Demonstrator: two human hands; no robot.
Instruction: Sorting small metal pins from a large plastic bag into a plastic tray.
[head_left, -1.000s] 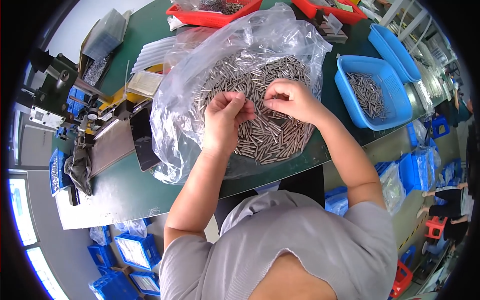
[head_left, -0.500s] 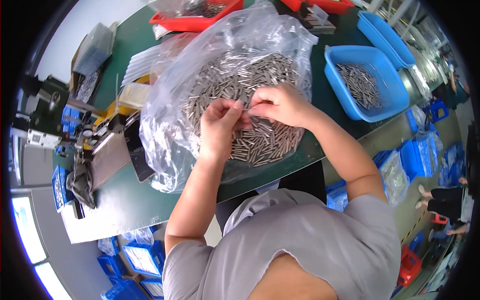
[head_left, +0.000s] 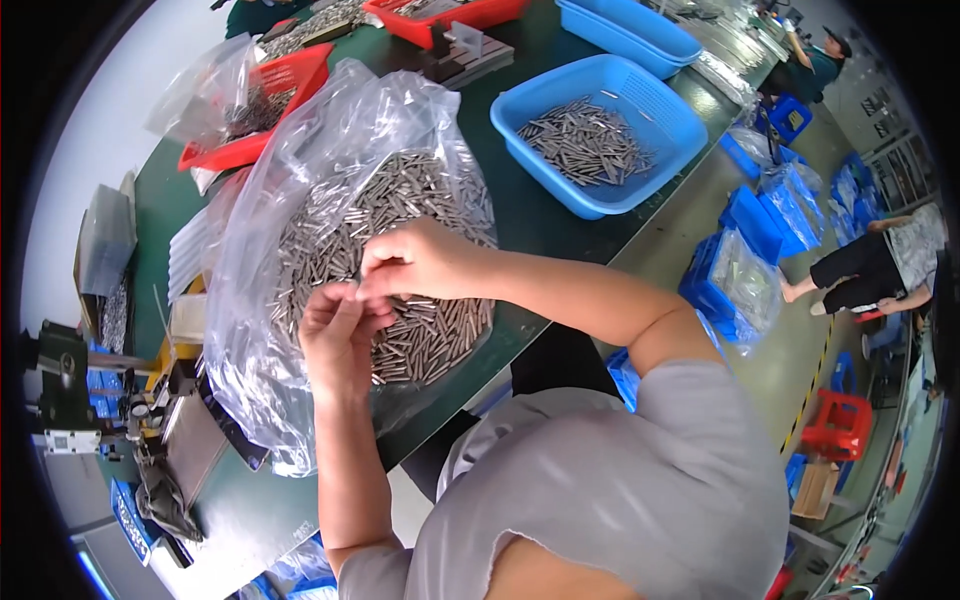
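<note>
Over a clear plastic bag [head_left: 262,390] heaped with small grey metal pins [head_left: 425,345], my two hands meet with fingertips almost touching. My left hand [head_left: 340,335] is closed, its thumb and forefinger pinched together. Just above and to its right, my right hand [head_left: 415,262] pinches at the same spot. A tiny dark bit shows between the fingertips, too small to name. Both hands hover over the pin pile, which spreads on all sides of them. Further right stands a light blue basin [head_left: 655,160] with a smaller heap of similar pins [head_left: 582,142] in it.
Red trays [head_left: 310,75] with metal parts stand at the back left, near a grey metal block [head_left: 470,60]. A second blue basin [head_left: 625,40] sits behind the first. Left are a gauge stand [head_left: 65,385] and clear boxes [head_left: 108,240]. Another person [head_left: 870,260] is at the far right.
The view has swung to the right, so the table, bag and basins appear shifted left and turned. My hands remain pinched together over the pins.
</note>
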